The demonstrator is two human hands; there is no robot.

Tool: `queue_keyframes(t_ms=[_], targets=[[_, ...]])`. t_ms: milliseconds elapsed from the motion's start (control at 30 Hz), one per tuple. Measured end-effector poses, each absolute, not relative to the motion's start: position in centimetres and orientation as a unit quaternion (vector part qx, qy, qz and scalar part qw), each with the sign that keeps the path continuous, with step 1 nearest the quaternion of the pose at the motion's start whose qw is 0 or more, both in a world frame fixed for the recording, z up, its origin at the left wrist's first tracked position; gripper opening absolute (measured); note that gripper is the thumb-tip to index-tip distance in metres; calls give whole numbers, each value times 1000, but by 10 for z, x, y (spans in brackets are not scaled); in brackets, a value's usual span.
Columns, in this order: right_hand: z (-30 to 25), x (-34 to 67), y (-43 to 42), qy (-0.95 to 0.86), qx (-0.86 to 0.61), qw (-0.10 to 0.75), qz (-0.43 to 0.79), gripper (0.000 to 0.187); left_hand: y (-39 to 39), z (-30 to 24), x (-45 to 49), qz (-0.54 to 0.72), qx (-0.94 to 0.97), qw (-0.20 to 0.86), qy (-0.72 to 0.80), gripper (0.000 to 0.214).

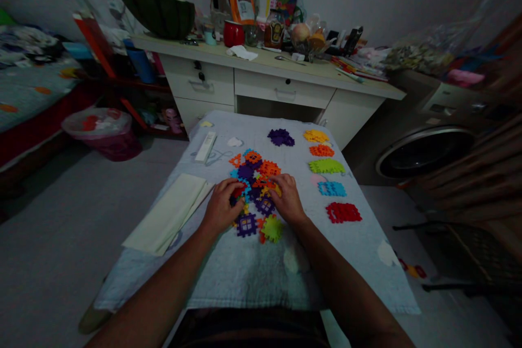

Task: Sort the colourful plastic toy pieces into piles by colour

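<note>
The left hand (221,207) is curling over the left edge of a mixed heap of plastic pieces (246,172), lying mid-tabletop (234,283). The right hand (289,198) is touching the heap's right side; whether either grip is holding anything, I cannot tell. Both should be parting notched pieces gently, avoiding snags. Single-colour groups (326,166) are lining the right.

left hand (221,205) curled | right hand (289,198) curled | forearms (177,272) angled inward
</note>
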State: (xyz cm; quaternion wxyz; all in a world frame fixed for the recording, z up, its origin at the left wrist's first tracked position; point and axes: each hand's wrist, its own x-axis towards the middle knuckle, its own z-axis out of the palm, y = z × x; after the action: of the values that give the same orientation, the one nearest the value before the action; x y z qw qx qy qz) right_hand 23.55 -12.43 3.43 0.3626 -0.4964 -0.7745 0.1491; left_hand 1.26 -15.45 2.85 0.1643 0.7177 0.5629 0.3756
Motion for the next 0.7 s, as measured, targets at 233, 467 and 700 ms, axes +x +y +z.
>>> queue_keyframes(t_ms=[233, 467, 700], targets=[[32, 232, -125, -749, -503, 391, 180, 16, -154, 30, 13, 374, 717, 172, 562, 32], [32, 233, -128, -726, -509, 436, 154, 13, -154, 27, 11, 373, 721, 171, 559, 31], [33, 256, -119, -685, -558, 455, 115, 11, -158, 29, 9, 350, 746, 130, 552, 35]])
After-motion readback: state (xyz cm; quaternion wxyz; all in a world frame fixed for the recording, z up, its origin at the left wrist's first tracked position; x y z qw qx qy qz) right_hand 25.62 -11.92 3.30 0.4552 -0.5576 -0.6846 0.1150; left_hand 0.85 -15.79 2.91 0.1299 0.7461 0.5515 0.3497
